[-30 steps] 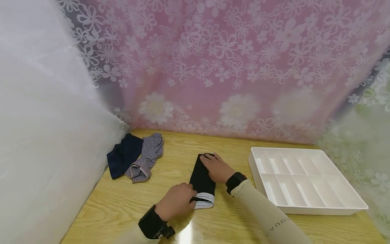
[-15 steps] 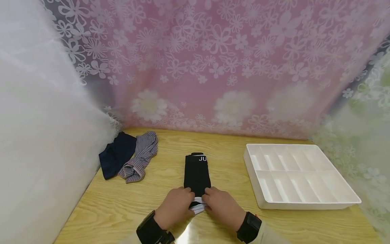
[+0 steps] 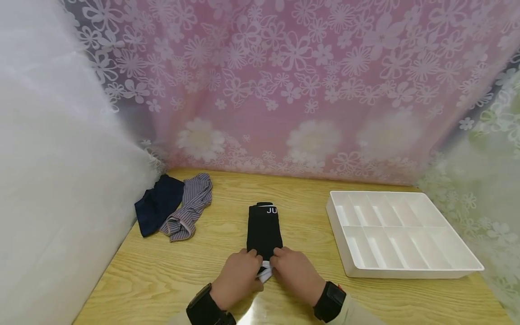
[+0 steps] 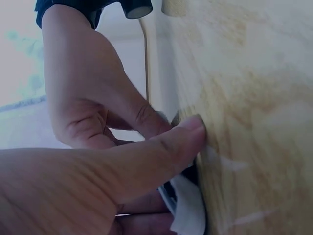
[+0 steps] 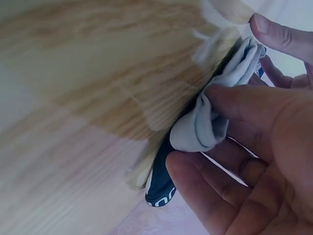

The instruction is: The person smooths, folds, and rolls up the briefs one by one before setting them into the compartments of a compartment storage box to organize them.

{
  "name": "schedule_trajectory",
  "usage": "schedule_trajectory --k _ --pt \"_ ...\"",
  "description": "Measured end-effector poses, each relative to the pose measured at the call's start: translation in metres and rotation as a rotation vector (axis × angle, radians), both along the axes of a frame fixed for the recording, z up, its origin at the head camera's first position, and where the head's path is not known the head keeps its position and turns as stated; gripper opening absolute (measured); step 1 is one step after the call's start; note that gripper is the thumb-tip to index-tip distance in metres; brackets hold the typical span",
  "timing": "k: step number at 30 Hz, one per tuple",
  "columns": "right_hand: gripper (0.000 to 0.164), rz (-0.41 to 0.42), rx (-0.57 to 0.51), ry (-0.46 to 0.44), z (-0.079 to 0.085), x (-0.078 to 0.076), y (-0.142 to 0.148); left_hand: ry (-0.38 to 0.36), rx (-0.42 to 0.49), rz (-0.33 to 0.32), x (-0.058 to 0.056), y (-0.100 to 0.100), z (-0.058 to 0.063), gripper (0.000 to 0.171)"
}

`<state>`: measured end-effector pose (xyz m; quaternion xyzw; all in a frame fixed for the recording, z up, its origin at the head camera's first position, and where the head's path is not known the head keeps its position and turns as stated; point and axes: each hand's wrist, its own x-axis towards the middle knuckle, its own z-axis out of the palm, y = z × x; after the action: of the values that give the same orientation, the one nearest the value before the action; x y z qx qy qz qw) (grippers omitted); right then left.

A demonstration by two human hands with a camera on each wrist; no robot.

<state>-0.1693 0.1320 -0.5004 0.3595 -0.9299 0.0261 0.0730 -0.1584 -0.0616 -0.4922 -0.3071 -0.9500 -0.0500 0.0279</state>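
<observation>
On the yellow wood-grain bench (image 3: 162,271), your left grip (image 3: 237,274) and right grip (image 3: 297,274) pinch the pale-grey end (image 3: 266,273) of the folded black fabric garment (image 3: 264,231). This looks like rolling; the next turn calls for even pressure.

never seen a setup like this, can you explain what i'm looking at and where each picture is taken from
There's no robot here, just a person's bare left hand and right hand. The wide picture comes from a camera worn on the head, looking forward and down. The two close-ups come from cameras worn on each wrist. On the wood-patterned table, a navy cloth and a striped cloth lie at the left, and a white divided tray sits at the right. Between them lies a folded black cloth with a pale near end, which both hands are pinching.
</observation>
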Motion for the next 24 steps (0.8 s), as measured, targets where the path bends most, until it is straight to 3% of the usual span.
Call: schedule_trajectory --k 4,10,16,19,24 --pt "0.008 -0.013 -0.046 -0.024 -0.001 -0.005 0.002 0.013 0.047 0.006 -0.001 -0.001 -0.005 0.041" --pt "0.009 -0.007 -0.15 -0.117 0.001 -0.014 0.006 -0.03 0.161 0.017 -0.001 -0.003 -0.007 0.045" --pt "0.008 -0.016 -0.175 -0.234 0.006 -0.022 0.006 -0.025 0.187 0.005 -0.008 -0.003 -0.008 0.022" --pt "0.006 -0.025 -0.186 -0.273 0.007 -0.023 0.006 -0.07 0.232 0.006 -0.015 -0.006 -0.009 0.015" --pt "0.005 -0.046 -0.227 -0.307 0.007 -0.023 0.007 -0.21 0.337 0.004 -0.029 -0.01 -0.006 0.008"
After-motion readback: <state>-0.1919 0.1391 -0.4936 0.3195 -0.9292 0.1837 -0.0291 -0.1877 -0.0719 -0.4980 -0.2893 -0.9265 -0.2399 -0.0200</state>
